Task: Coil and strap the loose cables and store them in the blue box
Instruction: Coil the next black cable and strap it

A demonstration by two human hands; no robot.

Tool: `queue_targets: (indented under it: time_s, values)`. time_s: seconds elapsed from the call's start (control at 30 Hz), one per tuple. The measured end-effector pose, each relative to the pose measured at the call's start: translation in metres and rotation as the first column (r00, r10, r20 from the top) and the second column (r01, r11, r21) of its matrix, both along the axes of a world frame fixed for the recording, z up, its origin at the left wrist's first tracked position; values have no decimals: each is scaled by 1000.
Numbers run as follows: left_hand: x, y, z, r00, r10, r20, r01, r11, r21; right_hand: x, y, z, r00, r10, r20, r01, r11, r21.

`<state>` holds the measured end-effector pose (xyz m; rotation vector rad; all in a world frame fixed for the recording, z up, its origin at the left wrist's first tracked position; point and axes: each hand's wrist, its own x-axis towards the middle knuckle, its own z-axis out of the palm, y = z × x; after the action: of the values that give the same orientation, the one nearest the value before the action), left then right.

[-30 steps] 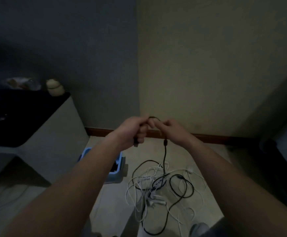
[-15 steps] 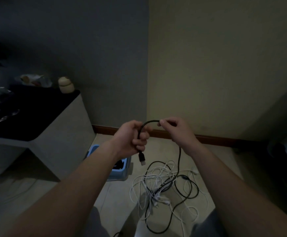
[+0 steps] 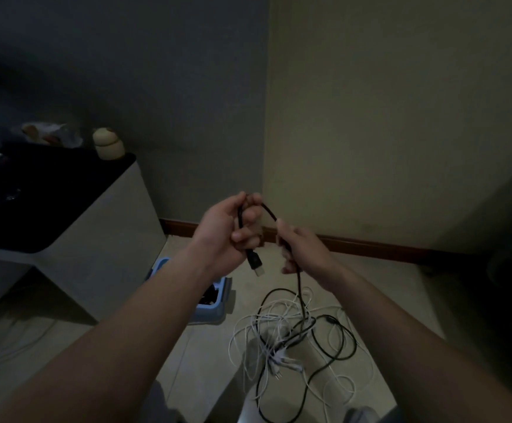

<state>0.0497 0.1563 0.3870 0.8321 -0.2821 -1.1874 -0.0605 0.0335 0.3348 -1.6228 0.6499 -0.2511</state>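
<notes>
No legible text, label, brand, number or sign anywhere in this dim view. Too dark and too blurred to make out any marking on the plug of the black cable (image 3: 255, 261), on the blue box (image 3: 215, 312) or on the small things at the back of the desk (image 3: 50, 209).
</notes>
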Motion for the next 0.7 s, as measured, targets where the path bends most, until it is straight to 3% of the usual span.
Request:
queue_targets:
  time_s: [0.2, 0.4, 0.5, 0.7]
  values:
    - [34, 12, 1, 974, 218, -64, -217, 976, 21, 3, 7, -9, 993, 75, -90, -64, 990, 124]
    - [43, 14, -10, 960, 276, 44, -279, 957, 80, 7, 11, -15, 966, 167, -195, -199, 968, -155]
    - [42, 11, -14, 959, 257, 117, -269, 956, 113, 11, 15, -14, 955, 189, -230, -260, 905, -338]
    - [43, 8, -28, 905, 150, 397, -226, 962, 151, 12, 25, -6, 934, 259, -246, -345, 830, -438]
